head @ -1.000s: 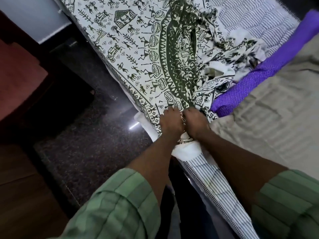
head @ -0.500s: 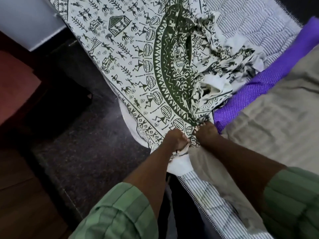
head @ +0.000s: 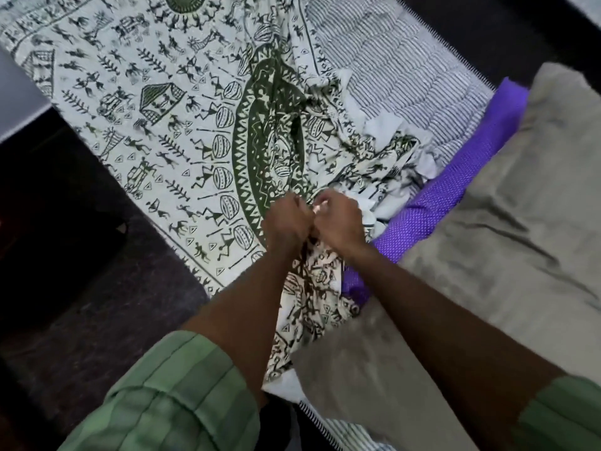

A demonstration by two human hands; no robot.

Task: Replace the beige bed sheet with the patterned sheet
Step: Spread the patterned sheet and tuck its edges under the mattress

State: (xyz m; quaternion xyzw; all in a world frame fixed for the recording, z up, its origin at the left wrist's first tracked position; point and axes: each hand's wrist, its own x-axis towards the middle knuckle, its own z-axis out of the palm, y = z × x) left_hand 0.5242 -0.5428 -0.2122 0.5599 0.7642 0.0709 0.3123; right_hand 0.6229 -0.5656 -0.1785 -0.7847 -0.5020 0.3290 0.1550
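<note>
The patterned sheet (head: pixel 156 125), cream with dark green figures and a wide green band, lies spread over the left part of the striped mattress (head: pixel 400 70) and is bunched in the middle. My left hand (head: pixel 286 222) and my right hand (head: pixel 341 222) are side by side, both closed on a gathered fold of this sheet. Loose patterned cloth hangs below my hands. The beige sheet (head: pixel 520 229) lies crumpled on the right part of the bed and under my right forearm.
A purple dotted cloth (head: pixel 455 193) lies between the patterned sheet and the beige sheet. Dark speckled floor (head: pixel 107 314) runs along the bed's left edge. A pale wall or panel (head: pixel 16 99) stands at the far left.
Both hands have moved up and away from the bed's near edge, lifting a gathered fold of the patterned sheet. The view has shifted further over the bed.
</note>
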